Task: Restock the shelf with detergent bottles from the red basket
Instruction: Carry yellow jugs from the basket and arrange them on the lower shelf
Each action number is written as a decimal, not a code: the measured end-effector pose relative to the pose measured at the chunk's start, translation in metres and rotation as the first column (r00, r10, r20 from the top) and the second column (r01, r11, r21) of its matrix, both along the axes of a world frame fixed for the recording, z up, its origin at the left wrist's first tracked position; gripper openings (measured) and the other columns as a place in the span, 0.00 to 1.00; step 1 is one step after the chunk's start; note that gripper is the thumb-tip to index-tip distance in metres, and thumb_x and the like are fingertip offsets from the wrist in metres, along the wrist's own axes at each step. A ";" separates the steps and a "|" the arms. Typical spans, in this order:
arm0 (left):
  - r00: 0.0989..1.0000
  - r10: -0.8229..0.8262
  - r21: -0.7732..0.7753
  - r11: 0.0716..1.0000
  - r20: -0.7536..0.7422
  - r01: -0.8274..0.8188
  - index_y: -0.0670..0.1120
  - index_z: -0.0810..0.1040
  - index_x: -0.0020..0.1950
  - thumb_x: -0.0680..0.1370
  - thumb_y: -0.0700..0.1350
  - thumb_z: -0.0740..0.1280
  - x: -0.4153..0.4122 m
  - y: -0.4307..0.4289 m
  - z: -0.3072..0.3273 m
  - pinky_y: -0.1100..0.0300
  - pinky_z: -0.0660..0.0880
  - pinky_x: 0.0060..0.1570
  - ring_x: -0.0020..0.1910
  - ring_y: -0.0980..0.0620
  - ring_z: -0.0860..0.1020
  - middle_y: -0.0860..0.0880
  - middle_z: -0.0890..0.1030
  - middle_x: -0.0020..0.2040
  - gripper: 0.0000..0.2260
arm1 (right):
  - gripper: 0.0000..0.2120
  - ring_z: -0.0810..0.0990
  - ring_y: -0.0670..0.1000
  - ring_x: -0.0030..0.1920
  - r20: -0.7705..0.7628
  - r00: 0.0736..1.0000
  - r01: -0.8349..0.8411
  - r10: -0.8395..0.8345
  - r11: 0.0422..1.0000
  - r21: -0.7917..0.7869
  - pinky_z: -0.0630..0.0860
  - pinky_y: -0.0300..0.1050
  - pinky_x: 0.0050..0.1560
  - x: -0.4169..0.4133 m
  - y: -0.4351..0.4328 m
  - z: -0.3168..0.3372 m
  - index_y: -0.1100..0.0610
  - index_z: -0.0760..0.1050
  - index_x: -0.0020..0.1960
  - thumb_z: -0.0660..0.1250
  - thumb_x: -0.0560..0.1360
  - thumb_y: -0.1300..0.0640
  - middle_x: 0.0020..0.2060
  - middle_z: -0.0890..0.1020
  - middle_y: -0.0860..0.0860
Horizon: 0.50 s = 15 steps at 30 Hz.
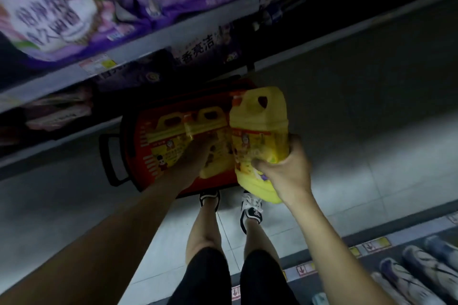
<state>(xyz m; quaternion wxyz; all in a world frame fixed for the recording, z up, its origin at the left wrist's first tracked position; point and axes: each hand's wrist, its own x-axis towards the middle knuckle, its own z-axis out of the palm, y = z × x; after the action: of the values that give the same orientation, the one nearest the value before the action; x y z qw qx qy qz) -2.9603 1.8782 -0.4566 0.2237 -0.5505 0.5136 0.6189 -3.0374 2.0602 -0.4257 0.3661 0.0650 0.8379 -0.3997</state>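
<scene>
A red basket (138, 146) stands on the floor in front of my feet, with two yellow detergent bottles lying in it. My right hand (285, 171) grips a third yellow bottle (260, 126) round its lower body and holds it above the basket's right edge. My left hand (195, 156) reaches down onto the middle bottle (208, 126); its fingers lie on the label, and the grip is hard to make out. The left bottle (168, 136) lies untouched beside it.
Shelves (138, 44) with purple detergent bags (49, 12) run along the upper left. Another shelf with pale bags (416, 270) sits at the lower right. My legs and shoes (251, 210) stand on the grey tiled aisle floor (347, 106) just behind the basket.
</scene>
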 end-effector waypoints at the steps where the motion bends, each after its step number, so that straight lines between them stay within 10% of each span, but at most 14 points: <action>1: 0.997 0.070 -0.003 0.998 -0.018 -0.070 0.51 0.78 0.51 0.83 0.56 0.59 -0.001 0.002 0.022 0.52 0.74 0.50 0.46 0.48 0.78 0.47 0.80 0.49 0.12 | 0.30 0.84 0.40 0.38 -0.004 1.000 0.005 -0.006 0.999 -0.040 0.82 0.41 0.41 0.002 0.007 0.027 0.44 0.71 0.55 0.84 0.60 0.54 0.42 0.83 0.43; 10: 0.757 0.423 0.239 0.906 -0.497 -0.349 0.49 0.79 0.60 0.82 0.63 0.47 0.015 0.018 0.263 0.49 0.79 0.57 0.55 0.46 0.83 0.45 0.85 0.54 0.27 | 0.33 0.85 0.47 0.51 -0.096 0.986 -0.164 0.135 0.875 -0.456 0.83 0.48 0.50 0.008 0.002 0.256 0.47 0.73 0.59 0.83 0.61 0.64 0.51 0.85 0.46; 15: 0.616 0.326 0.105 0.925 -0.718 -0.366 0.48 0.78 0.63 0.73 0.64 0.63 0.065 0.008 0.363 0.50 0.79 0.56 0.61 0.44 0.81 0.44 0.82 0.61 0.26 | 0.35 0.85 0.46 0.52 -0.201 0.931 -0.364 0.304 0.740 -0.566 0.82 0.41 0.50 0.012 -0.024 0.342 0.50 0.72 0.63 0.83 0.60 0.60 0.52 0.85 0.47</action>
<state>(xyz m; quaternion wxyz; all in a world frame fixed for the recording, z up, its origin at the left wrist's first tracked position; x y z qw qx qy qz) -2.8952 1.8866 -0.0937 -0.1347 -0.3555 0.4594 0.8028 -3.0257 2.0358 -0.0841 0.3933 -0.2232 0.6842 -0.5722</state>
